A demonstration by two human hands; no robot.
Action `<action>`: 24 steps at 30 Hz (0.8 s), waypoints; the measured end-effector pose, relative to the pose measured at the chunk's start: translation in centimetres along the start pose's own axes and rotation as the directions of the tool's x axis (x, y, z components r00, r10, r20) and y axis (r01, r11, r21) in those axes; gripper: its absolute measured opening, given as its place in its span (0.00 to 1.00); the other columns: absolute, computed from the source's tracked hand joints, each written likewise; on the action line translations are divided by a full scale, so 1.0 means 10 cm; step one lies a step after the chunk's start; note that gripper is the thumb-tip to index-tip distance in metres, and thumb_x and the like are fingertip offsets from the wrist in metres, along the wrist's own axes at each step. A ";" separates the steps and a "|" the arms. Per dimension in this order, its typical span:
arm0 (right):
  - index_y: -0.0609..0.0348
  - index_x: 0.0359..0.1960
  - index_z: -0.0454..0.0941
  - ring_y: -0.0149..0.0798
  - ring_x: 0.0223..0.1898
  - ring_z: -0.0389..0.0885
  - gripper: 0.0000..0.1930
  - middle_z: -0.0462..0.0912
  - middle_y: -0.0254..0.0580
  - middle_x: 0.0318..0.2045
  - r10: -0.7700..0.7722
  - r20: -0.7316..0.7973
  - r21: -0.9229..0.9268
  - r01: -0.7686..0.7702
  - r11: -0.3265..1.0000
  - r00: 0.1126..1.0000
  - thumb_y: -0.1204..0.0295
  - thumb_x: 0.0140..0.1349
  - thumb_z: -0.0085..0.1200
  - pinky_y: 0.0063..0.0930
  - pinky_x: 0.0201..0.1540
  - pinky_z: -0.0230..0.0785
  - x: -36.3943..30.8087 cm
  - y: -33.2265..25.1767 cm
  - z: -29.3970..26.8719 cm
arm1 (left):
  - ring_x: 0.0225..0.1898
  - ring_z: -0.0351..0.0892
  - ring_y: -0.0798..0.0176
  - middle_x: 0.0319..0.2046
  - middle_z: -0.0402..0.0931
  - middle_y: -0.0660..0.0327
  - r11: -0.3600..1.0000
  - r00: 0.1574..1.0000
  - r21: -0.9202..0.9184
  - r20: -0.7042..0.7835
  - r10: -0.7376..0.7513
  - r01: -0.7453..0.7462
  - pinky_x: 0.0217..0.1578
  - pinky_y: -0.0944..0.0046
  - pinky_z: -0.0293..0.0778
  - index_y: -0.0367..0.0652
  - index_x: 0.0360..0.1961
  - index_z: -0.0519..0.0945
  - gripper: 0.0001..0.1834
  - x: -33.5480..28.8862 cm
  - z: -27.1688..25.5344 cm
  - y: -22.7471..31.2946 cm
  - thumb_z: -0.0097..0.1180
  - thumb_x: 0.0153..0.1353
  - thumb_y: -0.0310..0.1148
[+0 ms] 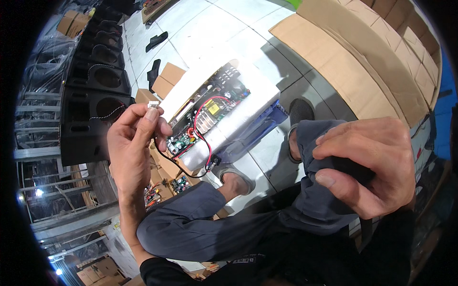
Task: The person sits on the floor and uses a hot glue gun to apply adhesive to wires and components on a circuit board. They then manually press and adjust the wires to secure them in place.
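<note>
My left hand [136, 143] pinches a small white plug connector [153, 104] between thumb and fingertips. A black wire runs below that hand and curves toward a small black part [215, 159] beside the foam. In front of me a circuit board [207, 114] with green, yellow and silver components lies on a white foam block [260, 90]. A red wire [208, 148] loops over the board. My right hand [369, 167] hovers above my right knee, thumb and fingers curved but apart, with nothing visible between them.
Black speaker cabinets [95, 119] with round openings line the left. A large cardboard box [353, 62] stands at the right. Blue plastic [253, 131] lies beside the foam. More boards and wires [179, 185] sit in a carton near my left leg. Black sandals [156, 42] lie on the tiled floor.
</note>
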State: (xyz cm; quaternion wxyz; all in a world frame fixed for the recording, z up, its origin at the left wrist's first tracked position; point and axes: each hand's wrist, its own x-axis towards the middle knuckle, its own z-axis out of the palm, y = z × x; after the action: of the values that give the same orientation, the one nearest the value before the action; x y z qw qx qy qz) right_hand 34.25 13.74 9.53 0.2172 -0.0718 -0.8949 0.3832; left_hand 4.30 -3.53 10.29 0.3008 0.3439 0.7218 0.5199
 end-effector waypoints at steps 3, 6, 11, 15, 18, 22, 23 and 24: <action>0.70 0.32 0.82 0.52 0.30 0.88 0.12 0.84 0.55 0.25 0.034 -0.016 0.014 -0.034 0.999 0.999 0.73 0.48 0.64 0.33 0.37 0.80 0.00 -0.01 0.02 | 0.22 0.73 0.71 0.25 0.80 0.55 1.000 1.000 -0.017 0.009 0.017 -0.017 0.25 0.73 0.68 0.29 0.42 0.78 0.13 0.01 -0.01 -0.03 0.57 0.69 0.33; 0.69 0.32 0.81 0.52 0.31 0.88 0.11 0.84 0.54 0.26 0.063 -0.026 0.016 -0.062 0.998 0.998 0.74 0.48 0.62 0.33 0.37 0.80 -0.01 -0.03 0.02 | 0.21 0.73 0.71 0.25 0.81 0.55 1.000 1.000 -0.021 0.011 0.011 -0.010 0.25 0.73 0.68 0.28 0.43 0.79 0.13 0.01 -0.02 -0.03 0.57 0.69 0.32; 0.69 0.31 0.81 0.51 0.29 0.87 0.09 0.84 0.53 0.26 0.106 -0.018 0.000 -0.106 0.994 0.994 0.75 0.49 0.62 0.32 0.35 0.78 0.04 -0.08 0.01 | 0.21 0.73 0.71 0.26 0.81 0.56 0.999 1.000 -0.025 0.014 0.020 -0.020 0.26 0.73 0.69 0.28 0.43 0.80 0.12 -0.02 -0.02 0.00 0.58 0.68 0.30; 0.70 0.30 0.81 0.48 0.23 0.84 0.09 0.83 0.52 0.22 0.060 -0.082 0.027 -0.058 0.998 0.995 0.77 0.51 0.66 0.30 0.26 0.74 0.08 -0.09 0.07 | 0.23 0.74 0.71 0.27 0.81 0.57 1.000 1.000 -0.001 -0.007 0.012 -0.012 0.26 0.72 0.69 0.31 0.43 0.80 0.10 -0.04 0.01 0.03 0.55 0.70 0.29; 0.69 0.31 0.81 0.48 0.25 0.85 0.08 0.83 0.52 0.23 0.082 -0.069 0.041 -0.079 0.996 0.994 0.77 0.52 0.66 0.31 0.28 0.75 0.08 -0.12 0.07 | 0.25 0.77 0.70 0.30 0.83 0.54 0.999 0.998 0.036 0.056 0.009 -0.011 0.29 0.72 0.72 0.29 0.44 0.80 0.11 -0.05 -0.02 0.06 0.55 0.69 0.28; 0.67 0.31 0.82 0.46 0.25 0.86 0.06 0.84 0.51 0.24 0.122 -0.010 0.022 -0.122 0.992 0.992 0.78 0.52 0.65 0.29 0.29 0.75 0.16 -0.18 0.01 | 0.28 0.79 0.70 0.33 0.84 0.53 0.998 0.992 -0.061 0.125 -0.003 0.011 0.33 0.71 0.75 0.27 0.45 0.80 0.11 -0.06 -0.01 0.14 0.53 0.70 0.26; 0.66 0.30 0.83 0.45 0.25 0.87 0.05 0.85 0.49 0.23 0.162 0.029 0.008 -0.162 0.987 0.986 0.78 0.52 0.64 0.28 0.31 0.76 0.20 -0.22 -0.01 | 0.28 0.79 0.71 0.33 0.84 0.52 0.998 0.991 -0.068 0.137 -0.002 0.011 0.33 0.71 0.75 0.27 0.45 0.79 0.11 -0.08 0.00 0.13 0.53 0.71 0.27; 0.65 0.30 0.83 0.43 0.26 0.87 0.04 0.85 0.48 0.23 0.202 0.067 -0.008 -0.202 0.979 0.977 0.79 0.51 0.63 0.27 0.33 0.76 0.25 -0.27 -0.03 | 0.29 0.79 0.71 0.33 0.84 0.52 0.997 0.989 -0.073 0.150 0.000 0.012 0.33 0.71 0.76 0.27 0.45 0.79 0.11 -0.08 0.00 0.11 0.53 0.71 0.27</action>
State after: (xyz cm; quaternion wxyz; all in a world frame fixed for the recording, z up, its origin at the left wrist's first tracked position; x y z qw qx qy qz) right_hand 32.22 12.82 12.46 0.1468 -0.1494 -0.8899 0.4052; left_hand 4.97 -3.94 11.40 0.3681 0.3684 0.6785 0.5181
